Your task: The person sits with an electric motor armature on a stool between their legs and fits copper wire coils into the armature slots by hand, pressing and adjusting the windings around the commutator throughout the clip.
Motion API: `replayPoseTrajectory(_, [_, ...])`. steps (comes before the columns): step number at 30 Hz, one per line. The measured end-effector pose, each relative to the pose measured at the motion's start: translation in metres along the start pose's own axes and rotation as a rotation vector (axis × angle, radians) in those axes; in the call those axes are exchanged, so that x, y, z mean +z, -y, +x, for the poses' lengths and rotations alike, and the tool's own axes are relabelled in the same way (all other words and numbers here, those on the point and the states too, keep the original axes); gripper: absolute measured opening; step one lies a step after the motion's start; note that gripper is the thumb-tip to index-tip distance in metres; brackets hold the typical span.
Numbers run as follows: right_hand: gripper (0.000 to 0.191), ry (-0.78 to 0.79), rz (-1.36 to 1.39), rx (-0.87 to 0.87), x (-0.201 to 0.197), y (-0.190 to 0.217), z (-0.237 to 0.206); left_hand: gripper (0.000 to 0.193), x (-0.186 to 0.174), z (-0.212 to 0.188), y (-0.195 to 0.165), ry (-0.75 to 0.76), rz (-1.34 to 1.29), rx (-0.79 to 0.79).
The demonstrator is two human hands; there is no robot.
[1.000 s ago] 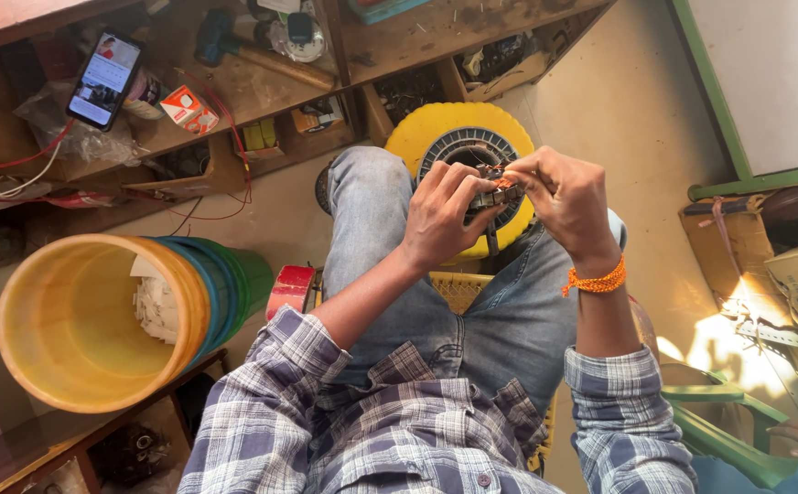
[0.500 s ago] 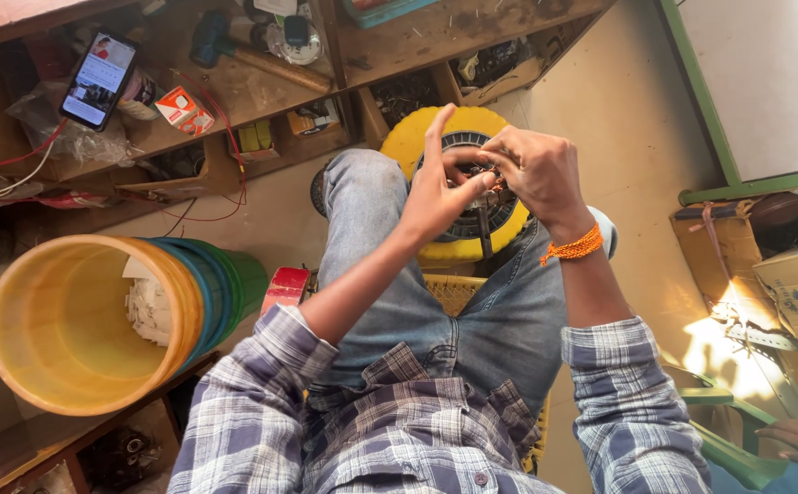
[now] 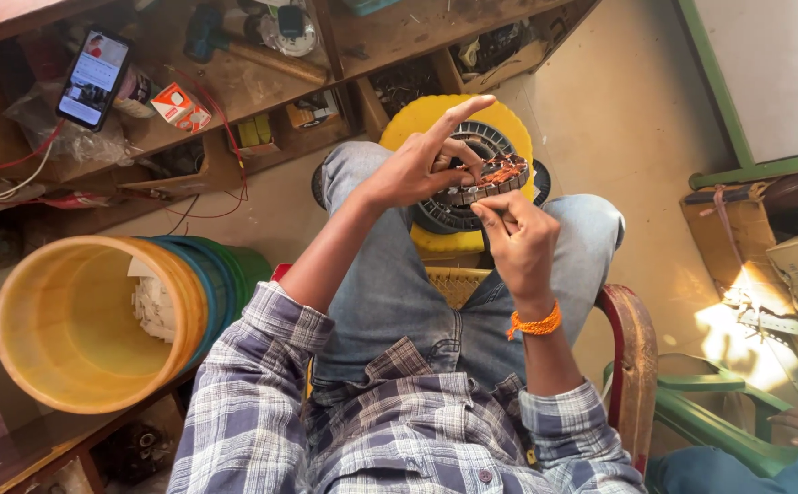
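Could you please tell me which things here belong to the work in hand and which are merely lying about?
In hand:
left hand
right hand
ring-shaped wound motor core

Lying about:
yellow bucket
phone
hammer
small orange box
cardboard boxes

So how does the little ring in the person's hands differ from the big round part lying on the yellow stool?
The small stator ring is held up in both hands; the large round motor part lies flat on the yellow stool. The small ring shows copper-orange windings, while the large part looks dark grey. The held one is much smaller. Both are round, ribbed metal pieces.
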State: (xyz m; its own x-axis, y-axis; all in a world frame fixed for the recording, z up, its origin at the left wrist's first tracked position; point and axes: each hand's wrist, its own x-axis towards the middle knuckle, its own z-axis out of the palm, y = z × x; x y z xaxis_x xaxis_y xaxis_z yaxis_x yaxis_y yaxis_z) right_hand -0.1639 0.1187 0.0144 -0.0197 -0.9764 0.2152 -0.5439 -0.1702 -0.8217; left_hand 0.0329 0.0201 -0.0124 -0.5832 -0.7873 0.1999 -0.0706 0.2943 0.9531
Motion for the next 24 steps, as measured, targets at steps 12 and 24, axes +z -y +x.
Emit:
replayPoseTrajectory(12, [0.005, -0.054, 0.333, 0.128, 0.023, -0.032, -0.033, 0.094, 0.006, -0.004, -0.002, -0.031, 0.102, 0.134])
replayPoseTrajectory(24, [0.005, -0.077, 0.300, 0.081, 0.030, -0.039, -0.037, 0.094, 0.003, -0.010, 0.005, -0.021, 0.080, 0.095])
